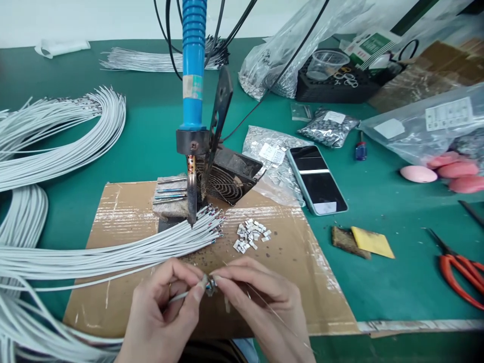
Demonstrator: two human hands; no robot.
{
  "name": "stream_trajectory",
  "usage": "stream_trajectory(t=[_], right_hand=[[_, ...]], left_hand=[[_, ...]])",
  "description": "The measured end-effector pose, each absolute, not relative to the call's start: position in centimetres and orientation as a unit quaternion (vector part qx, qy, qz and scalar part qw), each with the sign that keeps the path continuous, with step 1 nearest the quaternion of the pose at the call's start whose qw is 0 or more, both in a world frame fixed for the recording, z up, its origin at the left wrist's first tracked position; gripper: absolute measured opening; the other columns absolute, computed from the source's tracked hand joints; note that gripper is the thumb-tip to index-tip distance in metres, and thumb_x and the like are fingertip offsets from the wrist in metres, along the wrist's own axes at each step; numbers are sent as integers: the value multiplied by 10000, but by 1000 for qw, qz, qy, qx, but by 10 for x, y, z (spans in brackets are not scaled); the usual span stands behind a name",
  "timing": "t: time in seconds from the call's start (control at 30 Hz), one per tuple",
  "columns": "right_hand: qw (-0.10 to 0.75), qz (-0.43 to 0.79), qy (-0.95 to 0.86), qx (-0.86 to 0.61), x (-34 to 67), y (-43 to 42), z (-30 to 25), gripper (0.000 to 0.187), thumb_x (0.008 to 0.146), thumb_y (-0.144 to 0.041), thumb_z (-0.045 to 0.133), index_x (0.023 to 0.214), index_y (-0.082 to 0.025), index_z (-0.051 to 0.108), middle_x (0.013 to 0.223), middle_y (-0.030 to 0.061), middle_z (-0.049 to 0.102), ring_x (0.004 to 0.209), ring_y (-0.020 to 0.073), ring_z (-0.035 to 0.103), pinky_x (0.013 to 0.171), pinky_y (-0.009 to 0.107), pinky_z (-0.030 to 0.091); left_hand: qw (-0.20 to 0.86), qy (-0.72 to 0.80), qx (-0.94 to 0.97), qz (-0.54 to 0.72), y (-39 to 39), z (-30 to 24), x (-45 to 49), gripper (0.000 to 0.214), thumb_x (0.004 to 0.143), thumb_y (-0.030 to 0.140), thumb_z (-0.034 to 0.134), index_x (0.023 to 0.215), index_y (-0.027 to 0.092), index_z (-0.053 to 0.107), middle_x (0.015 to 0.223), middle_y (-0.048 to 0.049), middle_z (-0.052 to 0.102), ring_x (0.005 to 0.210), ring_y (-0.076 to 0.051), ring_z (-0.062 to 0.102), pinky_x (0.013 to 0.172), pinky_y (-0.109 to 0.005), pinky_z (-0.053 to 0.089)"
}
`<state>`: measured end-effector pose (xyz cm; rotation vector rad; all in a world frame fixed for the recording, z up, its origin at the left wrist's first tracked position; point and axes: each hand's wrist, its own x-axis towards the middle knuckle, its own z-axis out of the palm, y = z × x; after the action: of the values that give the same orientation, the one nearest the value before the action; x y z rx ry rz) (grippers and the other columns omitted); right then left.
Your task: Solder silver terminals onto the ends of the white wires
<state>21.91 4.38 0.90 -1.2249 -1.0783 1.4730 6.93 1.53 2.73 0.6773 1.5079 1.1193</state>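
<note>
Pinching a white wire near its stripped end, the left hand meets the right hand, whose fingertips close on a small metal part at the wire's tip; the part itself is too small to make out. Both hands work low over a taped cardboard sheet, near a pile of small terminals and a fanned wire bundle. Behind stands a blue-handled soldering iron, its top cut off. Green table all round.
</note>
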Motion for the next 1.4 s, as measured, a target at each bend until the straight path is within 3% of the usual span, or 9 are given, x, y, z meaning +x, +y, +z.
stream_trajectory(t=[0.73, 1.13, 1.23, 1.3, 1.4], right_hand=[[434, 605, -449, -494, 220, 48, 7, 183, 821, -198, 838, 896, -348, 911, 740, 14, 711, 571, 111, 555, 544, 210, 492], [465, 531, -512, -490, 218, 44, 1, 264, 850, -145, 824, 967, -369, 900, 781, 8, 744, 654, 134, 696, 578, 197, 546], [471, 491, -530, -506, 217, 41, 3, 213, 956, -219, 731, 1040, -342, 883, 875, 22, 747, 723, 146, 701, 640, 206, 565], [473, 470, -532, -521, 215, 38, 4, 285, 1056, -270, 576, 1122, -313, 850, 929, 35, 721, 735, 153, 670, 677, 230, 562], [468, 460, -508, -558, 212, 35, 3, 310, 1095, -253, 463, 1220, -290, 745, 893, 10, 690, 698, 151, 610, 706, 242, 532]], left_hand=[[555, 643, 262, 459, 26, 30, 66, 154, 681, 191, 884, 636, 191, 737, 776, -17, 736, 625, -103, 625, 551, -142, 445], [550, 648, 263, 457, 29, 32, 67, 148, 693, 151, 839, 620, 194, 717, 767, -14, 743, 663, -116, 659, 591, -145, 482], [542, 649, 271, 461, 31, 33, 68, 147, 708, 155, 832, 626, 195, 717, 754, -4, 735, 675, -108, 669, 611, -129, 486], [528, 655, 280, 461, 32, 33, 67, 139, 718, 158, 826, 635, 193, 720, 757, -4, 736, 690, -108, 673, 633, -125, 492], [507, 668, 287, 463, 36, 32, 66, 137, 725, 151, 815, 640, 190, 715, 771, -5, 739, 705, -103, 669, 642, -120, 485]])
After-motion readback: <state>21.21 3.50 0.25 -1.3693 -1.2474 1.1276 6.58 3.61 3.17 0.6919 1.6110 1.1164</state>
